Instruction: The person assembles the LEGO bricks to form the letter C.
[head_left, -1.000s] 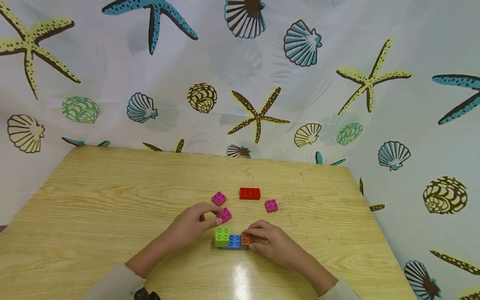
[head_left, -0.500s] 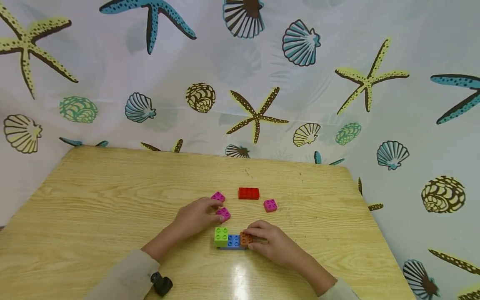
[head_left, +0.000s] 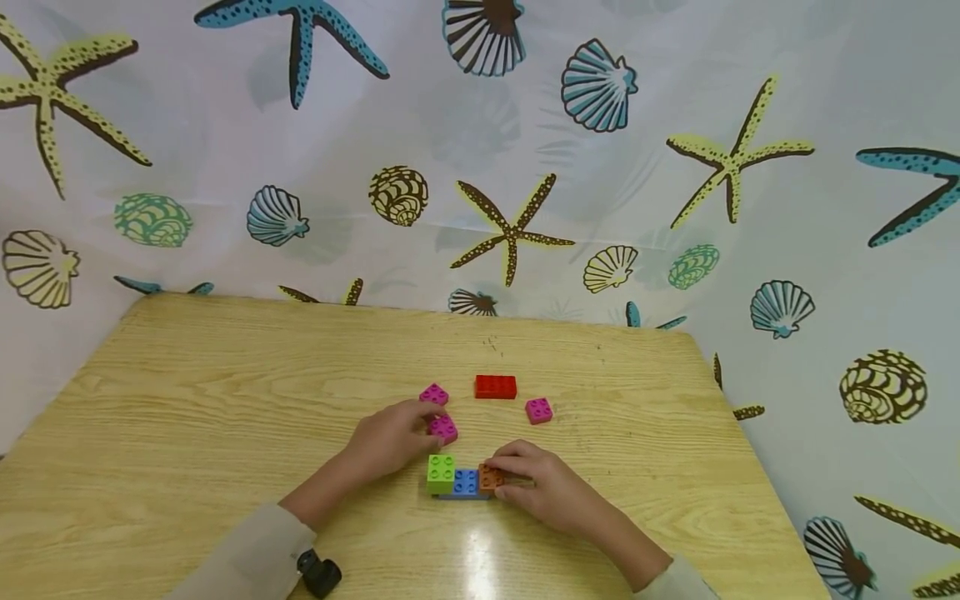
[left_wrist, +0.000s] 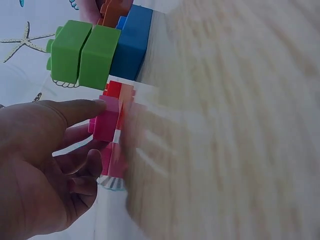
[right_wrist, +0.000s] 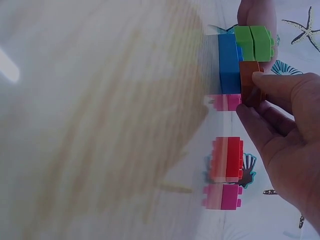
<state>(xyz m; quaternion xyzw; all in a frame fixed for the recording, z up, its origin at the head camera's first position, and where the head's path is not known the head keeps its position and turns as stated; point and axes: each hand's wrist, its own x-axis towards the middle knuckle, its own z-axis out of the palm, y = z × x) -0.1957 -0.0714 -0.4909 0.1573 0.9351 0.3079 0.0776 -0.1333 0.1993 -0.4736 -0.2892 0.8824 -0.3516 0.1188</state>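
My left hand pinches a small pink toy building brick between thumb and fingers, its thumb on the near side in the left wrist view. My right hand holds an orange-brown brick by its sides with thumb and fingertips. That brick sits on the right end of a long blue brick. Two bright green bricks are stacked on the blue brick's other end. Blue studs show between the green and orange-brown bricks in the head view.
Beyond the left hand lies a second pink brick. A red brick and another pink brick lie farther back on the wooden table. Behind the table hangs a cloth printed with shells and starfish.
The left hand's fingers spread toward the far pink brick, then came back round the near pink one. Its forearm shifted slightly right. The right hand keeps its grip on the orange-brown brick.
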